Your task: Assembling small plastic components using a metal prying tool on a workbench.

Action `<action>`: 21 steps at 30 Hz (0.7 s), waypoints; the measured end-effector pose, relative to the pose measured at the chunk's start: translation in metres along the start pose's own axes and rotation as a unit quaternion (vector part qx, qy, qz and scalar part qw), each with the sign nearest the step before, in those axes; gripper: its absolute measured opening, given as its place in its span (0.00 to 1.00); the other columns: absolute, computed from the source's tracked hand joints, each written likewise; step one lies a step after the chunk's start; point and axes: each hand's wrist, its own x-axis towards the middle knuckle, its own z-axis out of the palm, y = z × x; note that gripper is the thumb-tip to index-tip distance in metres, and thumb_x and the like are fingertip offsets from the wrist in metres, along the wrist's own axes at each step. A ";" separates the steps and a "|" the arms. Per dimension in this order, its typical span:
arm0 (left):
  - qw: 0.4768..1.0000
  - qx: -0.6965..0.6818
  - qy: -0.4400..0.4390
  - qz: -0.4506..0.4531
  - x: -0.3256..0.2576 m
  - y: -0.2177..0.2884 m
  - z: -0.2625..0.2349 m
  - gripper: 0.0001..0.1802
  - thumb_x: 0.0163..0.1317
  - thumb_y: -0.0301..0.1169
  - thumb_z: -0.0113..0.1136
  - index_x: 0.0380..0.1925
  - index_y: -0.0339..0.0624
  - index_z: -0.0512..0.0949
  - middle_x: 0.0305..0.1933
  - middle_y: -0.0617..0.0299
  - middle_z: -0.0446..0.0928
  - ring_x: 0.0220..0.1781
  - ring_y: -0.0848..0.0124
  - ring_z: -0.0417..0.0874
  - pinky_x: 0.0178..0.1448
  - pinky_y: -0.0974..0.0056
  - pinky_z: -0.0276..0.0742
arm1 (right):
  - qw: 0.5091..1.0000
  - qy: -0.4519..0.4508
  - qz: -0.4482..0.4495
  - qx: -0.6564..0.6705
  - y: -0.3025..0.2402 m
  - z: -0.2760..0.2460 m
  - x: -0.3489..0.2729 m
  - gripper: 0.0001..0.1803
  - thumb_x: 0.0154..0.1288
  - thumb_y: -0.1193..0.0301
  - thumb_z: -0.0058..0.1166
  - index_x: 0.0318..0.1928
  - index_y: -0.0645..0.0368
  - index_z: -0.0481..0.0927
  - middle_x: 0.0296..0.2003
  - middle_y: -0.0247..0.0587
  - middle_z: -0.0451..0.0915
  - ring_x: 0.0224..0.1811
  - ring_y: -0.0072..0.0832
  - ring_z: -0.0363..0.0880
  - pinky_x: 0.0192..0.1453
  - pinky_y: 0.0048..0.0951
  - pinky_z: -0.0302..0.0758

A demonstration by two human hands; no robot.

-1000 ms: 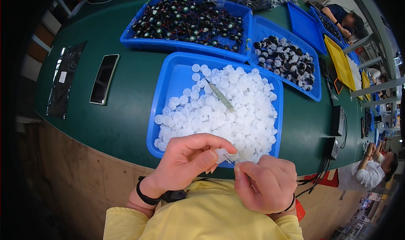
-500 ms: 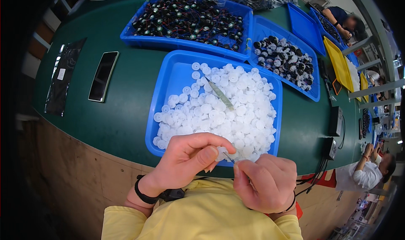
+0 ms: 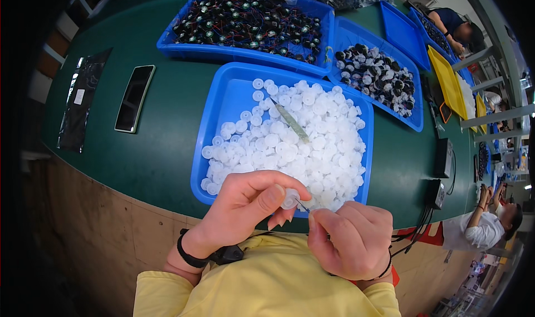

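My left hand (image 3: 241, 206) pinches a small round translucent white plastic cap (image 3: 290, 199) between thumb and forefinger, above the near edge of a blue tray (image 3: 229, 77). A thin dark wire (image 3: 302, 206) runs from the cap to my right hand (image 3: 352, 236), whose thumb and forefinger are closed on its end. The right hand's other fingers are curled in. Heaped in the tray are loose white caps (image 3: 301, 155) of the same kind. On the heap lies a slim pointed tool with a greenish wrapped handle (image 3: 292, 123), which looks like tweezers.
Behind stands a blue bin (image 3: 167, 48) of black wired parts; right of it, a blue tray (image 3: 409, 126) holds black-and-white parts. A phone (image 3: 134, 99) and a black plastic bag (image 3: 83, 102) lie left. Black boxes (image 3: 443, 160) with cables sit right. Two people work farther right.
The cap has turned slightly between my left fingers, showing more of its round face. My right hand has barely moved. The view has shifted a little.
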 end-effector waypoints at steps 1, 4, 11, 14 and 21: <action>1.000 0.012 0.001 0.001 0.000 0.000 -0.001 0.15 0.67 0.34 0.45 0.40 0.33 0.76 0.24 0.63 0.73 0.23 0.81 0.69 0.27 0.77 0.66 | 1.000 0.002 -0.001 0.000 0.000 0.000 0.000 0.10 0.39 0.83 0.58 0.26 0.62 0.74 0.12 0.30 0.65 0.10 0.24 0.63 0.12 0.23 0.57; 1.000 0.030 0.005 0.004 0.001 0.000 0.000 0.15 0.67 0.34 0.46 0.40 0.32 0.76 0.24 0.63 0.73 0.24 0.81 0.70 0.27 0.77 0.66 | 1.000 0.016 0.000 0.003 0.000 0.001 0.001 0.10 0.39 0.83 0.59 0.27 0.62 0.75 0.12 0.31 0.65 0.09 0.25 0.62 0.12 0.24 0.56; 0.993 -0.052 0.093 0.058 -0.001 0.001 -0.011 0.21 0.65 0.41 0.48 0.40 0.28 0.73 0.27 0.57 0.73 0.23 0.76 0.70 0.24 0.74 0.65 | 0.968 0.084 0.137 0.191 0.012 -0.008 0.006 0.13 0.43 0.77 0.64 0.32 0.61 0.77 0.14 0.30 0.63 0.12 0.19 0.61 0.15 0.21 0.57; 0.982 -0.090 0.131 0.097 -0.001 -0.001 -0.033 0.19 0.66 0.39 0.48 0.41 0.29 0.72 0.27 0.57 0.72 0.22 0.75 0.69 0.25 0.73 0.65 | 0.970 0.035 0.184 0.154 0.033 0.009 0.028 0.11 0.47 0.80 0.61 0.33 0.59 0.77 0.16 0.32 0.67 0.14 0.20 0.63 0.18 0.20 0.59; 0.974 -0.085 0.183 0.101 -0.009 0.000 -0.049 0.17 0.66 0.36 0.47 0.41 0.31 0.72 0.27 0.58 0.73 0.25 0.75 0.70 0.26 0.73 0.65 | 0.942 -0.273 0.154 -0.118 0.088 0.083 0.079 0.10 0.51 0.66 0.59 0.28 0.60 0.82 0.22 0.48 0.78 0.23 0.42 0.77 0.28 0.37 0.72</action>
